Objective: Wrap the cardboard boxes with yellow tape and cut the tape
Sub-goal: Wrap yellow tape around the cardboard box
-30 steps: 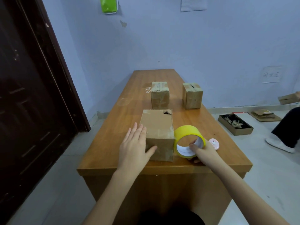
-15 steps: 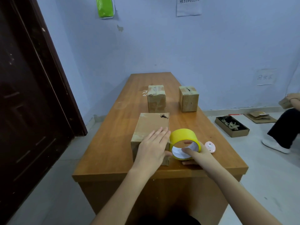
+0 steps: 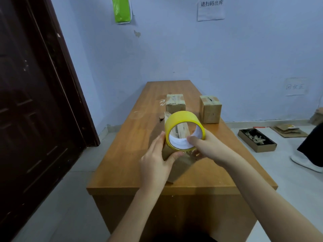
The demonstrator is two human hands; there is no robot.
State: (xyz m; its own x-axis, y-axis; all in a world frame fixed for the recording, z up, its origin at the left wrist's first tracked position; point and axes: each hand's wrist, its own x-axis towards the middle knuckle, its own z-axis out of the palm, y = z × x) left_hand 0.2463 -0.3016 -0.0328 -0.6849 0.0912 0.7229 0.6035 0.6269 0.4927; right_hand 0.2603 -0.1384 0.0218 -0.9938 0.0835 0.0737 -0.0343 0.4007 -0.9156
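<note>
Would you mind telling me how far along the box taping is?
Done: nothing shows yellow tape yet; the two far boxes carry only old clear tape. In hand: the right hand holds the yellow tape roll raised; the left hand grips the near box. Left: wrapping, cutting, all three boxes.

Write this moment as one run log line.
left hand: holds brown cardboard box | right hand: grips yellow tape roll | tape: not yet applied

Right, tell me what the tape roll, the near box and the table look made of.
Tape roll: glossy yellow plastic film, seemingly on a white, likely paper, core. Near box: matte brown cardboard, with a shiny clear strip. Table: orange-brown wood or wood-look laminate, smooth with a soft sheen.
</note>
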